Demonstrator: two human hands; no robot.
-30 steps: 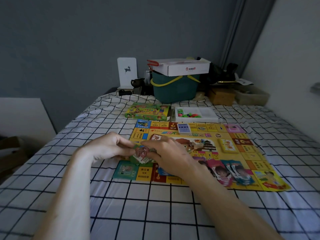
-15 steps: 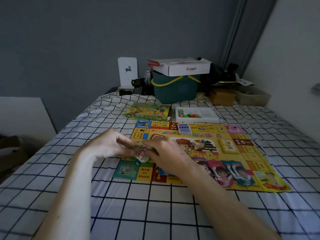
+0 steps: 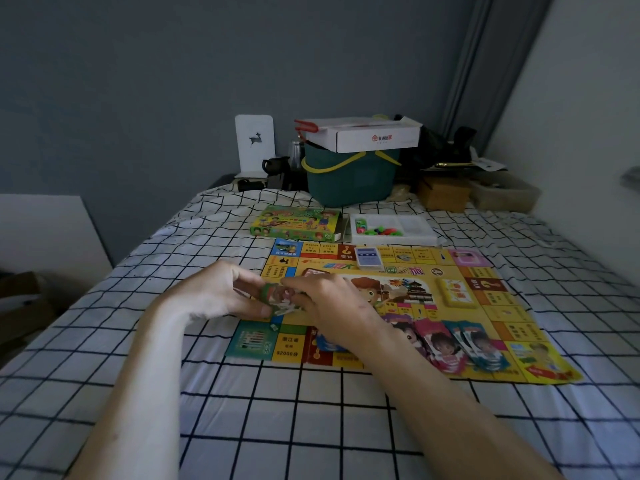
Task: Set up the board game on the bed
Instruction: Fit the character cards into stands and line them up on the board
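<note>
Two hands on one small stack: our left hand [image 3: 221,294] and right hand [image 3: 329,306] both pinch the green cards [image 3: 280,299], fingers curled onto them from either side, just above the board's [image 3: 485,306] near-left part. The stack sits directly between the fingertips, so neither hand is nearer; long axis looks roughly left-right, but blur makes that uncertain. We judge the next move is splitting or laying these down on the board, beside the piles already there: pink cards [image 3: 438,344] and blue cards [image 3: 479,344] along the near edge, a yellow deck [image 3: 457,292] to the right, a blue deck [image 3: 367,256] at the far edge.

Board lies flat on the bed [image 3: 242,410], a checked sheet, soft, so thin cards may slide or tip. Behind the board: game box [image 3: 296,224] and a white tray [image 3: 415,233] with coloured pieces. Further back a green basket [image 3: 349,181] with a carton [image 3: 367,135] on it, against a grey wall. Room is dim.
</note>
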